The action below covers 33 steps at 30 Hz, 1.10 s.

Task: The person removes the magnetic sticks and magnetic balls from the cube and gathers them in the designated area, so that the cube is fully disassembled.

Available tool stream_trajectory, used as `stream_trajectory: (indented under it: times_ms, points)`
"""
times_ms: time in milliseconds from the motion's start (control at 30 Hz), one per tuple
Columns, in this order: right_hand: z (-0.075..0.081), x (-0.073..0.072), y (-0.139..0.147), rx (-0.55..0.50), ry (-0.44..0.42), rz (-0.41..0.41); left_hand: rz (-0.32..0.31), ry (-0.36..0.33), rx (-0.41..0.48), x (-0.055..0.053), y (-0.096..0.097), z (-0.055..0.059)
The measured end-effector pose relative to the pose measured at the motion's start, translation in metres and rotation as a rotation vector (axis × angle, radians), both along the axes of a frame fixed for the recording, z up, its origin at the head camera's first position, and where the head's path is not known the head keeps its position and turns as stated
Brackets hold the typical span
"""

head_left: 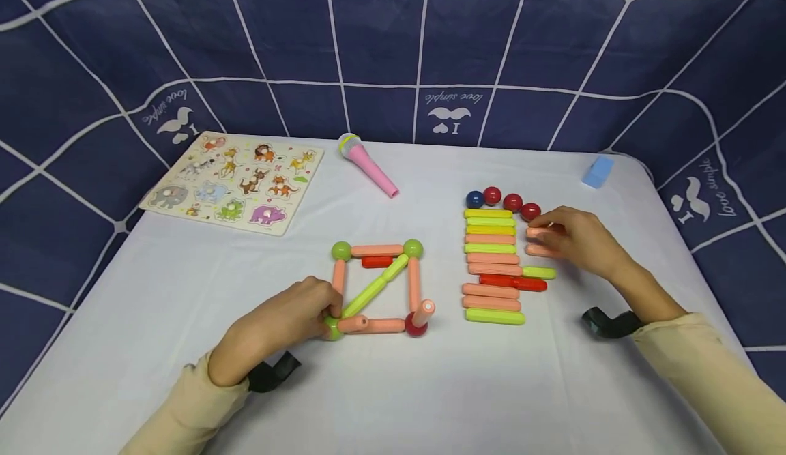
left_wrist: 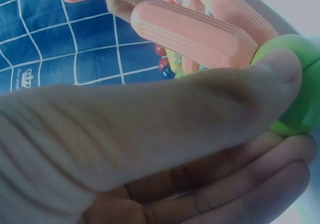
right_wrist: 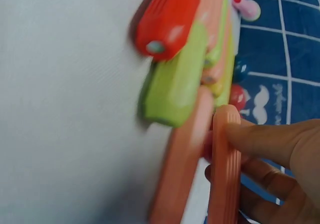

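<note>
On the table lies a square of salmon sticks (head_left: 377,250) joined by balls, with a lime diagonal stick (head_left: 368,292) across it. My left hand (head_left: 285,315) holds the green ball (left_wrist: 295,102) at its near left corner, thumb on one side and fingers underneath. From that ball a salmon stick (left_wrist: 195,34) rises. The red ball (head_left: 416,325) at the near right corner bears another raised stick (head_left: 424,312). My right hand (head_left: 580,240) pinches a salmon stick (right_wrist: 226,169) between thumb and fingers. Beside it lies another salmon stick (right_wrist: 182,169).
A column of lime, yellow, salmon and red sticks (head_left: 491,248) lies left of my right hand. Several red and blue balls (head_left: 492,196) sit behind it. Farther back are a pink toy microphone (head_left: 371,168), an animal puzzle board (head_left: 245,182) and a blue block (head_left: 598,171).
</note>
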State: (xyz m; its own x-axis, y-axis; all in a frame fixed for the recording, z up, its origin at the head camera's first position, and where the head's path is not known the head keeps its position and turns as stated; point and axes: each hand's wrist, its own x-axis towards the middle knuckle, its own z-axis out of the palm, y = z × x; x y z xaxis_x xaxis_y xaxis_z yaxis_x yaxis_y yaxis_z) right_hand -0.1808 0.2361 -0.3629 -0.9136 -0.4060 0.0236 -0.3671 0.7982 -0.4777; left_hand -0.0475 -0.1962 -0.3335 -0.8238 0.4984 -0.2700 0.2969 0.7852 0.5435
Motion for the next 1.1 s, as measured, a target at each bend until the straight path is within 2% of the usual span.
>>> stream_trajectory:
  times_ms: [233, 433, 533, 600, 667, 800, 867, 933, 1000, 1100]
  points:
    - [-0.01, -0.009, 0.003, 0.007, -0.073, -0.026, -0.007, 0.011, 0.0, -0.001, 0.0, -0.001]
    - [-0.012, -0.011, 0.003, -0.019, -0.153, -0.037, 0.003, 0.005, -0.006, -0.001, 0.002, -0.001]
    - [-0.01, -0.009, 0.002, -0.017, -0.157, -0.062, 0.012, -0.002, -0.01, -0.002, 0.002, -0.001]
    - [-0.008, -0.005, 0.0, -0.024, -0.11, -0.086, 0.015, -0.004, -0.014, -0.002, 0.002, -0.001]
    - [-0.005, 0.001, -0.004, -0.054, -0.024, -0.118, 0.016, -0.006, -0.016, -0.002, 0.002, 0.0]
    - [-0.002, 0.014, -0.017, -0.174, 0.157, -0.171, 0.014, -0.005, -0.01, -0.002, 0.002, -0.001]
    - [-0.001, 0.021, -0.027, -0.23, 0.207, -0.159, 0.013, -0.006, -0.006, -0.002, 0.002, -0.001]
    - [0.0, 0.028, -0.037, -0.258, 0.208, -0.108, 0.012, -0.006, -0.001, -0.002, 0.001, -0.001]
    - [0.002, 0.037, -0.049, -0.269, 0.139, -0.021, 0.014, -0.009, 0.0, -0.002, 0.001, -0.001]
    - [0.002, 0.051, -0.067, -0.26, -0.051, 0.152, 0.012, -0.008, 0.001, -0.002, 0.001, -0.001]
